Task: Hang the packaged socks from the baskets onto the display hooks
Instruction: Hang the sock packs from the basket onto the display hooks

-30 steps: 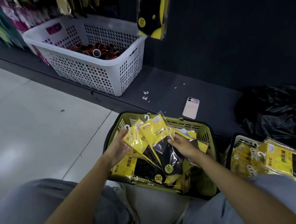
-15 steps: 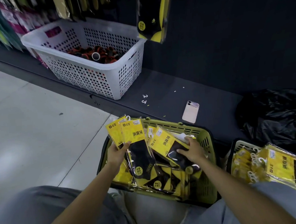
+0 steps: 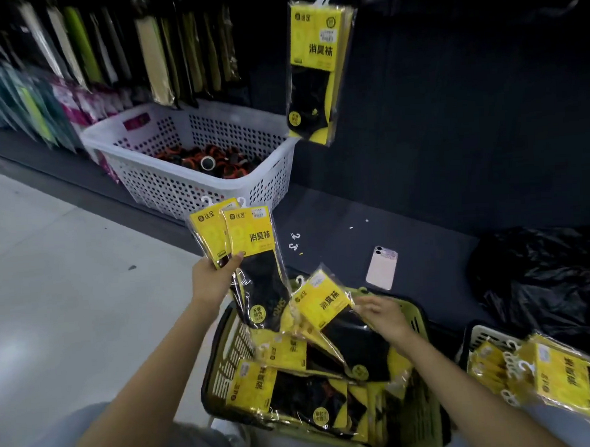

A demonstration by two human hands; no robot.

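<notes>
My left hand (image 3: pixel 212 281) grips a few yellow-and-black sock packs (image 3: pixel 243 246) and holds them upright above the green basket (image 3: pixel 416 314). My right hand (image 3: pixel 382 312) is over the basket, fingers on another sock pack (image 3: pixel 320 300) that is tilted up from the pile. More sock packs (image 3: pixel 282 391) lie in the basket. A second basket (image 3: pixel 480 333) at the right holds further packs (image 3: pixel 554 377). Several packs (image 3: pixel 316 68) hang from a display hook on the dark wall above.
A white perforated basket (image 3: pixel 182 184) with dark and orange items stands on the low shelf. A pink phone (image 3: pixel 381 267) lies on that shelf, beside loose white hooks (image 3: pixel 294 241). A black plastic bag (image 3: pixel 546 278) sits at the right. Other packaged goods (image 3: pixel 83 56) hang at upper left.
My left hand has lifted its sock packs higher and farther from the basket. My right hand has raised another pack from the pile. The view has tilted up toward the hanging packs.
</notes>
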